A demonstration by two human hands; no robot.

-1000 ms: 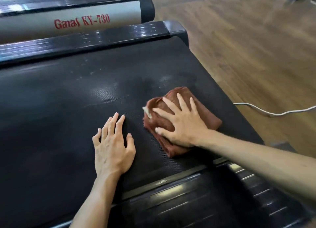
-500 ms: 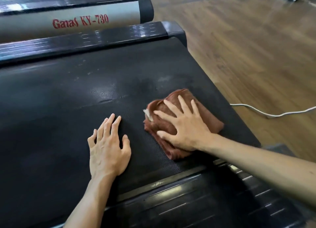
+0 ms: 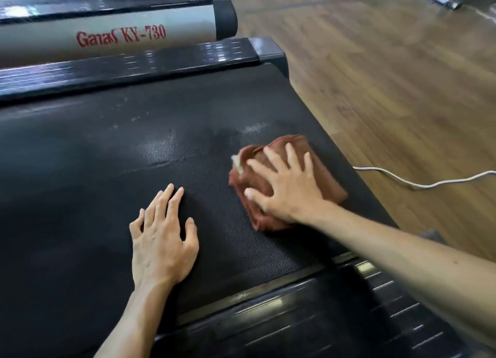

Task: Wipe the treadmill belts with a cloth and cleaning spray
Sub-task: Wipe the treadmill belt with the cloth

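A black textured treadmill belt point(image 3: 107, 175) fills most of the view, with pale damp smears near its middle. A folded reddish-brown cloth point(image 3: 281, 156) lies on the belt near its right end. My right hand point(image 3: 287, 188) presses flat on the cloth with fingers spread. My left hand point(image 3: 161, 239) rests on the bare belt to the left of the cloth, fingers slightly bent, holding nothing. No spray bottle is in view.
A black side rail point(image 3: 134, 67) runs along the belt's far edge, and a second treadmill labelled Ganas KY-730 point(image 3: 120, 36) lies beyond it. The near side rail point(image 3: 295, 317) is ribbed. A white cable point(image 3: 418, 184) crosses the wooden floor point(image 3: 389, 75) at right.
My right hand and the cloth have shifted slightly toward me along the belt. My left hand has slid a little left and nearer, its fingers bending more.
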